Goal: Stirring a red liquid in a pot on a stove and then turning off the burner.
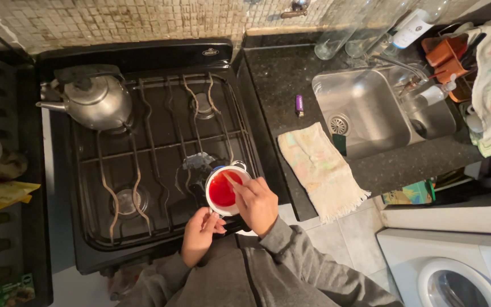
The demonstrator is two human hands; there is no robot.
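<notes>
1. Head view, looking straight down on a black gas stove (160,148) with wire grates, set against a small-tiled wall.
2. Small white pot (227,189) holding bright red liquid, sitting at the front right burner of the stove.
3. Left hand (200,234) closed around the pot's handle, at the pot's near side, by the stove's front edge.
4. Right hand (258,202) closed on a thin pale stick (232,181), its tip dipped into the red liquid; hand just right of the pot's rim.
5. Grey sleeves (308,267) running from both hands to the bottom of the frame.
6. Metal kettle (93,99) on the back left burner, spout pointing left, well apart from the pot.
7. Dark speckled worktop (282,79) to the right of the stove, with a small purple lighter (299,104) lying on it.
8. Pale patterned towel (320,170) draped over the worktop's front edge, between stove and sink.
9. Steel sink (365,111) set into the worktop, right of the towel; clear bottles (342,31) standing behind it.
10. White washing machine (456,267) at bottom right, below the worktop.
</notes>
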